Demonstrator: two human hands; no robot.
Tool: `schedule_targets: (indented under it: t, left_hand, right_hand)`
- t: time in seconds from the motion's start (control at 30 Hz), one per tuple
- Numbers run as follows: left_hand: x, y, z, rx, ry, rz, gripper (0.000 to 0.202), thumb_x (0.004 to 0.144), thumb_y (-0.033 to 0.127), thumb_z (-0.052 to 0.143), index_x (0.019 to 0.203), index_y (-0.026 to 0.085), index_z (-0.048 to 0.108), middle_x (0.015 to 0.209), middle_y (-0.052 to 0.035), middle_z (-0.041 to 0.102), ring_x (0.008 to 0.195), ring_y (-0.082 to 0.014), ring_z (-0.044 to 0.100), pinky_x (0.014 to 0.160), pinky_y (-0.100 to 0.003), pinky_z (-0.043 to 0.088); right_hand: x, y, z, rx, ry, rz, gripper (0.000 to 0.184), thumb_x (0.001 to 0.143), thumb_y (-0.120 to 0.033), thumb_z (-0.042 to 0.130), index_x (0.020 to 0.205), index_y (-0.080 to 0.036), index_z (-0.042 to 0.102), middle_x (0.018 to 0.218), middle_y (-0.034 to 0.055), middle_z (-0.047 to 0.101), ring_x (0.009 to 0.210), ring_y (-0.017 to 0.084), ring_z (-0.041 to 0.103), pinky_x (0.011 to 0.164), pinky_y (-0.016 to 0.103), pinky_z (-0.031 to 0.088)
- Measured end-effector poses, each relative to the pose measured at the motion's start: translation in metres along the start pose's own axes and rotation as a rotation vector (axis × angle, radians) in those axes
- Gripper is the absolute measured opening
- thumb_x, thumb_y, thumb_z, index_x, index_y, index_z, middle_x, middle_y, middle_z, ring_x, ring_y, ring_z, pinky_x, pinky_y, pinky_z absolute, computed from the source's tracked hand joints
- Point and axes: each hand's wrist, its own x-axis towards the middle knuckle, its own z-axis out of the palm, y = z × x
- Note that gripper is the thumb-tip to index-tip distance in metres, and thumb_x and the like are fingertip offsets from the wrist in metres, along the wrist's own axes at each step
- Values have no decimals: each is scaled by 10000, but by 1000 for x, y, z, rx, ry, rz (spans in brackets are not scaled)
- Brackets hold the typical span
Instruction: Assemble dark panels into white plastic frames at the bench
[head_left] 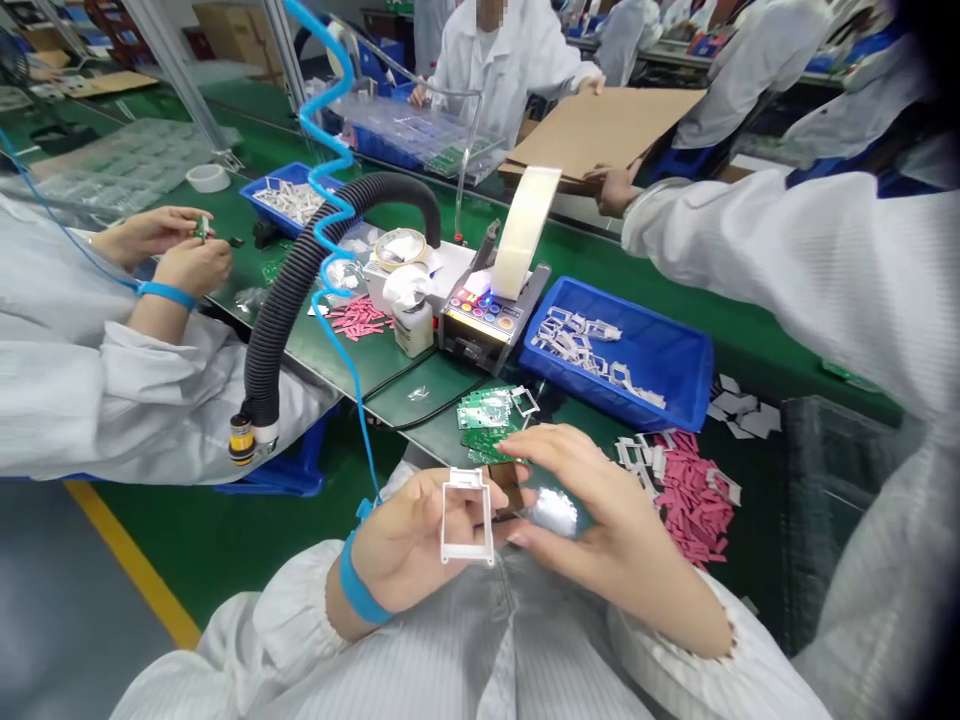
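Note:
My left hand (409, 535), with a blue band on its wrist, holds a small white plastic frame (466, 553) upright between thumb and fingers. The frame is rectangular with an open middle. Just right of it, my right hand (592, 510) grips a thin, dark, glossy rectangular panel (507, 488) by its edges, fingers above and thumb below. Part of the panel is hidden behind my left fingertips. Beyond my hands lie green circuit boards (484, 410) with another white frame (526, 402) beside them. Near my right hand is a heap of pink strips (694, 500).
A blue bin (675, 365) of white frames stands behind a tape dispenser (480, 325) and bottle (413, 330). A black hose (274, 310) and coiled blue cord (328, 150) hang left. Co-workers' hands (187, 265) work at left; another person's arm (750, 225) reaches across at right toward cardboard (600, 130).

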Motion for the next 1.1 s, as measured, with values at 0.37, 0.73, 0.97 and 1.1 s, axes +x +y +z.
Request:
schedule_targets:
  t: [0.37,0.73,0.97,1.1]
  left_hand:
    - [7,-2,0,-55,-37,1,312,728,415,664,898,157,713,1124,-106,677,1138,-296,557,1037,-455,321]
    - [12,-8,-22,203,-11,54,394,651,439,732,895,130,705,744,-59,697,708,-159,634,712,-271,471]
    - [14,-9,-26,235,-30,115,396,638,472,728,866,149,713,725,-43,671,691,-151,611,652,-257,465]
    - [16,-20,-30,127,47,173,368,638,429,743,923,198,712,818,-36,710,778,-166,636,722,-274,477]
  right_hand:
    - [-2,13,8,134,280,-74,246,786,-319,628,1009,-236,567,887,56,597,854,228,565,785,430,451]
    - [8,-8,3,-337,213,-343,256,871,-436,500,899,-199,593,804,22,665,842,207,554,1049,561,176]
    - [3,-9,9,-290,160,-291,235,901,-368,484,1001,-180,581,913,59,642,945,220,527,1044,550,211]
    - [-7,-9,26,-324,111,-210,383,942,-392,369,1221,-154,482,1168,143,570,1113,263,474,1011,540,276]
